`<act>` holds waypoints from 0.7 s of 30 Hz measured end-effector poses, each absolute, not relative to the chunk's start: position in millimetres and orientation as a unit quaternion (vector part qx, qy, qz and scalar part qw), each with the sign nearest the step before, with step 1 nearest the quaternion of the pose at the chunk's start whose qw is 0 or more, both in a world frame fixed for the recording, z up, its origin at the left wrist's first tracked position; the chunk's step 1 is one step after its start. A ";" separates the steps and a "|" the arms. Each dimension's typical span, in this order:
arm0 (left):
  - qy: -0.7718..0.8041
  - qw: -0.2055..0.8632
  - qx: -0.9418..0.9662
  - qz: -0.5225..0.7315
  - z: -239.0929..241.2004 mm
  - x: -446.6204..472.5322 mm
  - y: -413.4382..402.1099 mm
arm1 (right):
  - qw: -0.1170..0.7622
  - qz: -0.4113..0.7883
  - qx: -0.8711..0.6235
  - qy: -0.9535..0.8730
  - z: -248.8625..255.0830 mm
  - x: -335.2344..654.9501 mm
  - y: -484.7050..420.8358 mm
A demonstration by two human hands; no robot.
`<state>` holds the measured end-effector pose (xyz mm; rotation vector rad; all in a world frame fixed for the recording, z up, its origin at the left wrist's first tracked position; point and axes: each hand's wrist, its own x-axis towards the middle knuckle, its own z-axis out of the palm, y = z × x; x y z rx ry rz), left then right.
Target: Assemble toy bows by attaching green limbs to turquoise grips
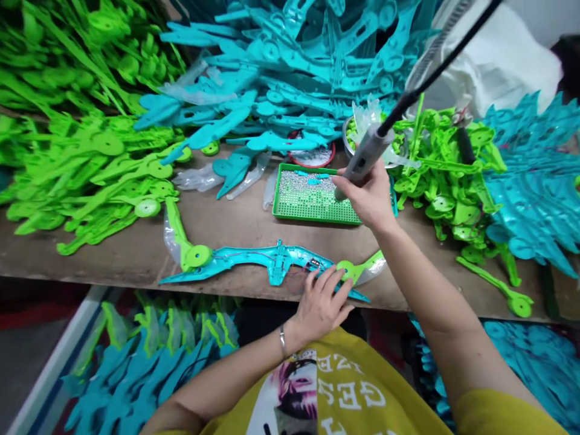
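Now right hand (pixel 369 196) clenched around screwdriver (pixel 365 158), left hand (pixel 321 302) flat on teal part (pixel 254 258).

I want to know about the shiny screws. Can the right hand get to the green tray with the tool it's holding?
Probably yes. The right hand holds the grey screwdriver with its tip right at the green tray, and nothing lies between them. The hanging cable runs up and away, so it doesn't block.
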<state>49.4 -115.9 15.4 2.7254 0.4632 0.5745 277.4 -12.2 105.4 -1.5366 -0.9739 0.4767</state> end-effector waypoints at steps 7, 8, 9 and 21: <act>0.183 0.137 0.948 0.223 13.9 55.1 -115.1 | 0.626 0.219 -0.627 -0.409 107.2 275.0 -19.0; 0.190 0.136 0.946 0.226 13.7 55.3 -113.7 | 0.633 0.206 -0.630 -0.401 101.3 271.7 -19.0; 0.196 0.136 0.944 0.227 13.5 55.5 -112.2 | 0.639 0.197 -0.633 -0.390 94.6 268.4 -18.8; 0.200 0.146 0.943 0.221 8.3 58.5 -108.1 | 0.680 0.185 -0.615 -0.354 53.7 258.9 -9.5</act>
